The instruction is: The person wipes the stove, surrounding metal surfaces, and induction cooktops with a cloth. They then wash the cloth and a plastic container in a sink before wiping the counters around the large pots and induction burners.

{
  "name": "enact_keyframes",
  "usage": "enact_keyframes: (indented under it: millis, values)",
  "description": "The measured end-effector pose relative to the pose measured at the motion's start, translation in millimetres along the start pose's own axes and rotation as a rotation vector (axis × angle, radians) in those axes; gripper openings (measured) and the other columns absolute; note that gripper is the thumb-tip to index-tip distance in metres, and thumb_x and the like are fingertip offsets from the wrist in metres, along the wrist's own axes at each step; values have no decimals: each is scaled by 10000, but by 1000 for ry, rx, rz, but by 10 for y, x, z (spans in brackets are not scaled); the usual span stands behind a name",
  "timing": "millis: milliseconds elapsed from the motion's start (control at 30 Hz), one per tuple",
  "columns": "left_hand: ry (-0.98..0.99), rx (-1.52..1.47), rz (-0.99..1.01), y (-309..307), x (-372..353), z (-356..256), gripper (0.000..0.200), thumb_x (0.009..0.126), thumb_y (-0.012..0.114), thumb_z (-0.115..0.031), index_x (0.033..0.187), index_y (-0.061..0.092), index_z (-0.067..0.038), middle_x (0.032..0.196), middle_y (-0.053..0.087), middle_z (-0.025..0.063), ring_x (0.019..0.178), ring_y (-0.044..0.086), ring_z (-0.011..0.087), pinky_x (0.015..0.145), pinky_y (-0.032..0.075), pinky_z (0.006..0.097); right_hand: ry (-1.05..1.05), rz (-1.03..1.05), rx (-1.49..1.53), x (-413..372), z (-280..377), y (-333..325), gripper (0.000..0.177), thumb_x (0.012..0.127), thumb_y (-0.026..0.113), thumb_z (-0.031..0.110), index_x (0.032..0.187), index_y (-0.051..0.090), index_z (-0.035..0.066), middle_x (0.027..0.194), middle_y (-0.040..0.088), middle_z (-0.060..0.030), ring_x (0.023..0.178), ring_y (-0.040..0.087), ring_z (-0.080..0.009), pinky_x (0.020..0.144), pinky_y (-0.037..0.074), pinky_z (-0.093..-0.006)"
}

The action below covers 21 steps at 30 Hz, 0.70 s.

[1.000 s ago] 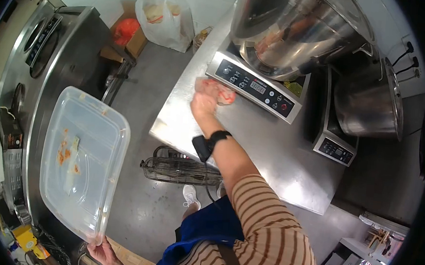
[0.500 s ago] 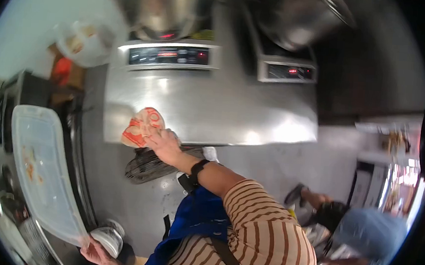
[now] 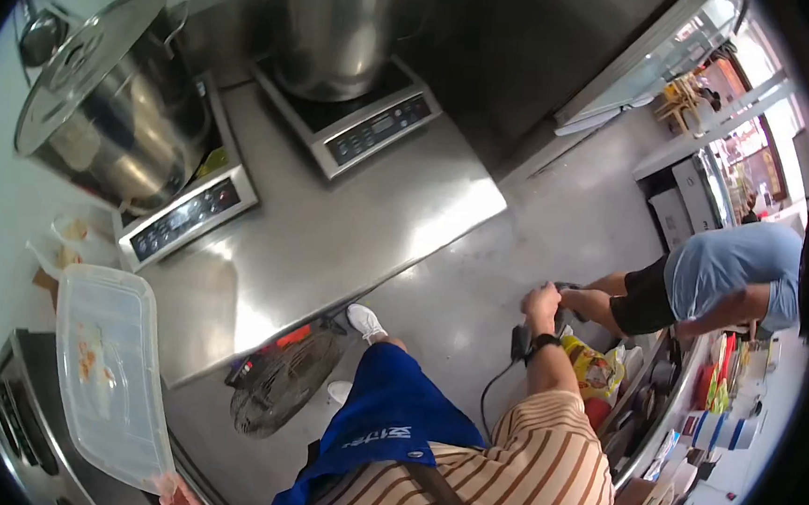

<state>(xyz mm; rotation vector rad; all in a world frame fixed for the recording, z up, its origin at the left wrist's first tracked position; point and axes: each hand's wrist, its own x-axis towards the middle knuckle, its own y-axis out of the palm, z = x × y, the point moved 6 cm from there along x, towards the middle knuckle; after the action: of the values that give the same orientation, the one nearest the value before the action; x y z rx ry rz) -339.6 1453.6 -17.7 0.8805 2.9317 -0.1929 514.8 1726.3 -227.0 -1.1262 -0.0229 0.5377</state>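
Observation:
My left hand (image 3: 183,500), at the lower left edge, grips the near end of a large translucent plastic lid (image 3: 111,420) tilted up beside the table. Orange-brown food bits show on the lid's middle. My right hand (image 3: 541,305) is out to the right over the floor, clear of the table, its fingers curled closed. Whatever it holds, if anything, is hidden. A black band circles that wrist, with a small dark block (image 3: 520,341) and a cable hanging beside it.
A steel table (image 3: 330,238) carries two induction cookers (image 3: 375,136) with big lidded pots (image 3: 127,135). A dark wire-grilled fan (image 3: 287,385) stands on the floor near my feet. A co-worker in a blue shirt (image 3: 731,275) bends over at the right, beside loaded shelves.
My right hand has left the table and swung right. The red-and-cream cloth-like piece under it no longer shows on the table. My view has turned right; my left hand still holds the lid.

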Motion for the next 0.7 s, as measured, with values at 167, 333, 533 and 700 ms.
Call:
enact_keyframes:
  millis: [167,333,533,700]
  values:
    - [-244,-467,-22,291,381,196,354,791,569,-124,1098,516,45,938,575,96,951,540,223,1063,315,480,-1169,-260,-60,-1627,1793,471,519,646,445,-113,1134,529,42,1173,442,-243,1080,445,-411,896,424,-435]
    - [-206,-442,56,1025,449,-67,153,769,561,8,916,534,-27,646,443,-6,653,454,117,1013,382,424,-1200,-112,-72,-1536,2531,1474,388,752,515,36,1127,561,128,1233,433,-185,1062,492,-421,806,487,-482]
    - [-156,-167,-81,1329,301,-190,157,781,585,-40,935,554,-31,632,438,-18,597,433,99,772,476,313,-692,-347,191,517,3032,924,262,844,473,131,1023,505,-57,989,555,-195,1061,467,-344,996,304,-451]
    - [-250,-366,-381,1436,-9,-136,198,788,602,-168,917,589,-19,685,525,12,654,527,128,692,510,308,-658,-14,21,559,3671,870,580,680,626,49,1229,443,83,1204,482,-184,1123,441,-387,931,397,-438]
